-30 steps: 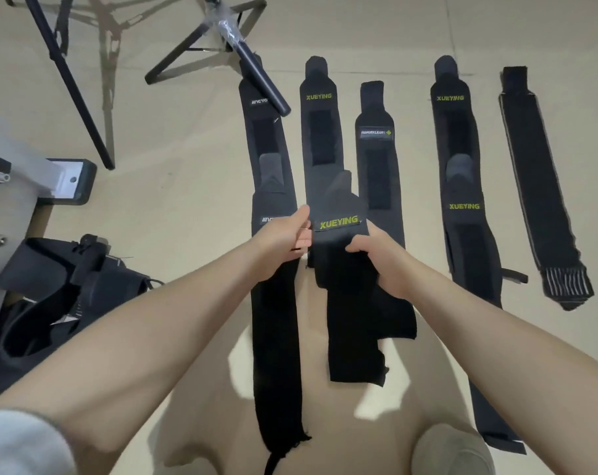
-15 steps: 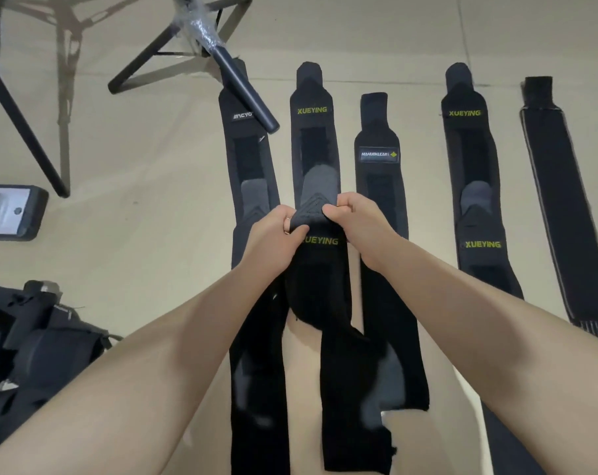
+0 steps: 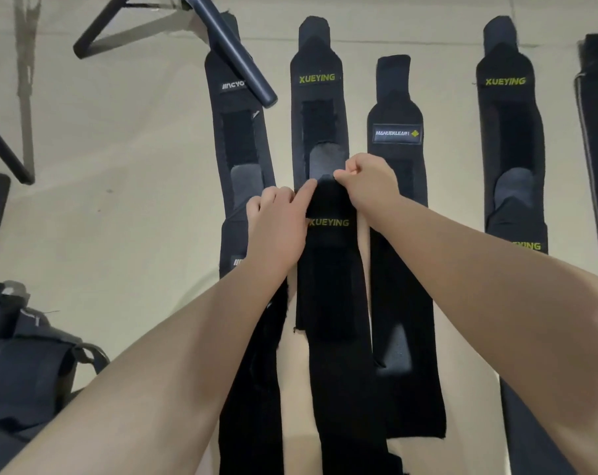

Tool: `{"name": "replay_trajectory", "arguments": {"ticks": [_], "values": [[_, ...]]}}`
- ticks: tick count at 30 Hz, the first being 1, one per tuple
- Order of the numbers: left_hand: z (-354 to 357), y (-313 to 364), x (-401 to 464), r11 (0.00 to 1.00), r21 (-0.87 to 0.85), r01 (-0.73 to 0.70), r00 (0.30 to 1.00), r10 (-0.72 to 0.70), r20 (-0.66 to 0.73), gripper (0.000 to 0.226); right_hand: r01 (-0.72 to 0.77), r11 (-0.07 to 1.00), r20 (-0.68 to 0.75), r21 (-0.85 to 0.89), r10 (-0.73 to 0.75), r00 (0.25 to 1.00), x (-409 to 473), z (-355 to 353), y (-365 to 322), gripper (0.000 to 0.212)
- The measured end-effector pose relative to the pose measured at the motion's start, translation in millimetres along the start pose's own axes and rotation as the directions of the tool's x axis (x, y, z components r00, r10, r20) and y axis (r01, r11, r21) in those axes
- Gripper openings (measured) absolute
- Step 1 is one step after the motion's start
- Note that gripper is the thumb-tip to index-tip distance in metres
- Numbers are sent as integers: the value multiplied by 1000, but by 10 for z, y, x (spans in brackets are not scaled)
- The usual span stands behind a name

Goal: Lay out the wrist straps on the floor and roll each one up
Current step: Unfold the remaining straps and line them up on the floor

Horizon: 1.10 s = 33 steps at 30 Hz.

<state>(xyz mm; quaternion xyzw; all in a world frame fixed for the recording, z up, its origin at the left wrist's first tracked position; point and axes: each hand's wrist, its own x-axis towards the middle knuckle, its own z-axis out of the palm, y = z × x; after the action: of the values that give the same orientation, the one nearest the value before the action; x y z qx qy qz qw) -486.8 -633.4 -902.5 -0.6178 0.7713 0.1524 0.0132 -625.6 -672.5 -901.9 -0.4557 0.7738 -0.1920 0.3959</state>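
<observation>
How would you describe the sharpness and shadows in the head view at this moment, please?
Head view: the XUEYING label beside the left hand and the MANUEKLEAR label past the right hand read sharply; the stand leg throws a soft shadow on the floor; forearms loom large near the lower edge from wide-angle stretch.
</observation>
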Motion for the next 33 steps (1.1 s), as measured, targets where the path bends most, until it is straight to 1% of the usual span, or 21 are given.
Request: {"name": "replay_trajectory", "arguments": {"ticks": [2,4,8,10,13,14,16,17,18,19,20,21,22,24,26,27,28,30,31,32,33], "values": [[36,-21,-16,1000,6,-27,1000,27,-9,49,40,997,6,-68,-40,999,43,15,25,34],[51,-38,-32,1000,-6,-24,1000,24,2,49,89,991,-1,-102,-89,996,61,26,53,32],[82,-103,-37,997,18,-80,996,79,48,52,124,979,5,-161,-124,992,86,38,91,38],[69,-106,-21,997,-16,-70,996,71,50,51,130,972,-18,-195,-136,991,89,50,84,34],[28,-49,-53,995,-81,-63,998,65,23,46,125,955,-60,-269,-147,987,73,91,54,21],[20,-25,-77,996,-70,-60,998,62,27,48,106,950,-80,-295,-135,988,67,98,45,20],[26,1,-101,998,28,-55,995,53,88,60,78,934,-159,-349,-141,977,28,99,13,29],[33,1,-102,994,92,-62,992,50,120,65,126,904,-194,-408,-221,956,13,109,18,30],[35,7,-101,988,138,-67,990,49,135,68,219,840,-188,-497,-350,918,-3,118,31,27],[33,14,-99,985,161,-64,989,42,139,69,314,751,-117,-581,-459,881,-31,131,61,24],[28,25,-94,985,163,-52,990,29,141,69,396,662,-25,-636,-531,847,-64,146,117,28],[27,37,-93,987,154,-41,989,18,145,69,445,616,53,-650,-547,835,-115,161,172,36],[37,47,-92,989,147,-29,989,8,147,68,458,612,96,-644,-530,843,-169,175,215,43],[35,52,-93,990,138,-11,991,-7,130,62,436,621,122,-651,-481,868,-200,166,250,53],[-30,37,-150,998,68,-9,998,4,70,41,455,618,173,-642,-461,870,-183,91,202,55],[-60,15,-211,1000,-17,-7,999,8,43,32,478,645,191,-597,-464,865,-186,25,179,51],[-90,-6,-301,994,-113,-9,1000,12,27,28,473,724,166,-501,-456,874,-227,-51,174,44],[-140,-42,-543,967,-254,-21,1000,16,-21,28,354,889,10,-290,-367,930,-453,-181,257,31],[-151,-51,-666,948,-318,-3,999,-10,-41,30,267,938,-50,-219,-284,957,-610,-212,341,29],[-153,-46,-782,919,-392,39,998,-53,-27,32,187,968,-64,-169,-201,978,-784,-218,443,27],[-138,-41,-894,879,-465,102,994,-103,24,34,128,983,-35,-129,-133,990,-951,-207,542,25]]}}
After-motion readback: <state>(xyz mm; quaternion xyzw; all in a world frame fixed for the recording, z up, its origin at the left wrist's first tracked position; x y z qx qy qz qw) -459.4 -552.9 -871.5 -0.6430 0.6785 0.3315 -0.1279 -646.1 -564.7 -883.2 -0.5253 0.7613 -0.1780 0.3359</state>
